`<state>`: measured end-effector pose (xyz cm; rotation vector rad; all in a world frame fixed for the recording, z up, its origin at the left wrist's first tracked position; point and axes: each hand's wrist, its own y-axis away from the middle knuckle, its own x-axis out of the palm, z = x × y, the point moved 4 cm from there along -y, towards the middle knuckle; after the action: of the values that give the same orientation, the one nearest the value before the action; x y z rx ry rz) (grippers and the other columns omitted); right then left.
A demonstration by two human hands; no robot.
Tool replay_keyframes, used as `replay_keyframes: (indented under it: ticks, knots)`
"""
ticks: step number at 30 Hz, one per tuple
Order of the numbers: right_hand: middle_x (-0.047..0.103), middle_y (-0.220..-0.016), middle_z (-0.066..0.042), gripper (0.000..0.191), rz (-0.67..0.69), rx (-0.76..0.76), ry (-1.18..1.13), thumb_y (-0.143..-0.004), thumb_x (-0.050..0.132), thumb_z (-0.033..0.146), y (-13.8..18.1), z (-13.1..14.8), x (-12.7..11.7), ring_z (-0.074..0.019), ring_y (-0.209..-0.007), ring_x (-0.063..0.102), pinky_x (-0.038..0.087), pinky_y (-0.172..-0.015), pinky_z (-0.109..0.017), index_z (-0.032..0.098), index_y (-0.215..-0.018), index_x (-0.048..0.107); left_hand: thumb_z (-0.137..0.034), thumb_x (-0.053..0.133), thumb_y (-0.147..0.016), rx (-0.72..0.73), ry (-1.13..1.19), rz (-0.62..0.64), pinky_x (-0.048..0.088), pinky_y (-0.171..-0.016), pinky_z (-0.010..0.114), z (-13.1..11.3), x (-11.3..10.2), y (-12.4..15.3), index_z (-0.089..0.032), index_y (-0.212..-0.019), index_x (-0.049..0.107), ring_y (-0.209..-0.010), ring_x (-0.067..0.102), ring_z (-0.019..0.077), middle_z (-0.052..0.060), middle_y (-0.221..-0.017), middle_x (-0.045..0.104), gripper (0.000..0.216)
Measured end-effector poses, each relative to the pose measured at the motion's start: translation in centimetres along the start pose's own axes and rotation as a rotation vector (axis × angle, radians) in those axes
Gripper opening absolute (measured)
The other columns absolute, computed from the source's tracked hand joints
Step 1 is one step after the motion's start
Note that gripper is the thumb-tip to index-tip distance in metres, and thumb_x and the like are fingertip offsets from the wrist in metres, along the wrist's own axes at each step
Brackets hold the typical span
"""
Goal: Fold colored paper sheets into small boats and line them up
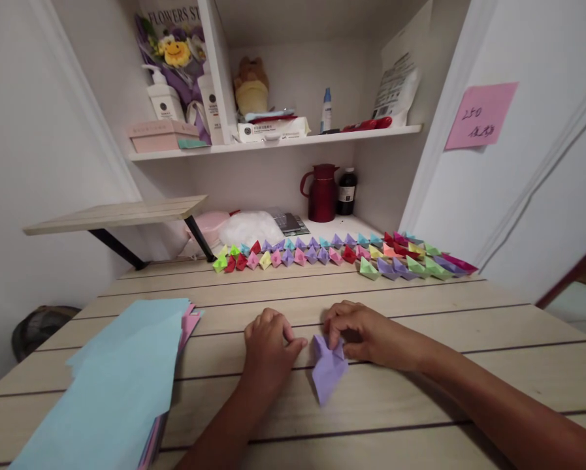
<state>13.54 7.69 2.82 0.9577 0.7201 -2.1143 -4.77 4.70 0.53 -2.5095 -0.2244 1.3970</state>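
Observation:
A purple folded paper (328,373) rests on the slatted tabletop in front of me, with a pointed lower end and a split upper edge. My right hand (364,331) has its fingers closed on the upper right part of this paper. To the left of it, apart from the paper, my left hand (272,343) is curled in a loose fist with the thumb pointing right; nothing shows in it. Rows of small folded paper boats (312,253) in many colours line the back of the table, with larger green and purple boats (395,267) at the right.
A stack of paper sheets (126,365), light blue on top, lies at the left. Behind it stands a small wooden riser (126,212) on black legs. On the shelves are a red jug (323,194), a dark bottle (346,192) and a plush toy (251,88). A pink note (481,116) hangs at right.

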Motion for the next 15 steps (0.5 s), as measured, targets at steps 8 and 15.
replay_keyframes:
  ticks: [8,15]
  knots:
    - [0.063,-0.086,-0.001,0.013,-0.037,0.031,0.078,-0.073,0.070,0.013,0.0,0.3,0.3,-0.0163,-0.083,0.058,0.042,-0.077,-0.027,0.021,-0.081,0.065,-0.015,0.058,-0.077,0.007,0.134,-0.128,0.040,-0.078,0.031,0.0,-0.9,-0.4,-0.021,-0.069,0.046,-0.072,0.055,0.0150,-0.004,-0.072,0.054,0.015]
    - [0.058,-0.090,-0.001,0.026,-0.005,0.087,-0.072,-0.066,0.060,0.002,0.1,-0.9,0.1,-0.0138,-0.080,0.056,0.043,-0.072,-0.023,0.020,-0.085,0.063,-0.007,0.056,-0.070,0.138,0.266,0.369,0.039,-0.093,0.032,-0.8,-2.9,0.4,-0.026,-0.089,0.066,-0.102,0.055,0.0177,0.000,-0.100,0.061,0.029]
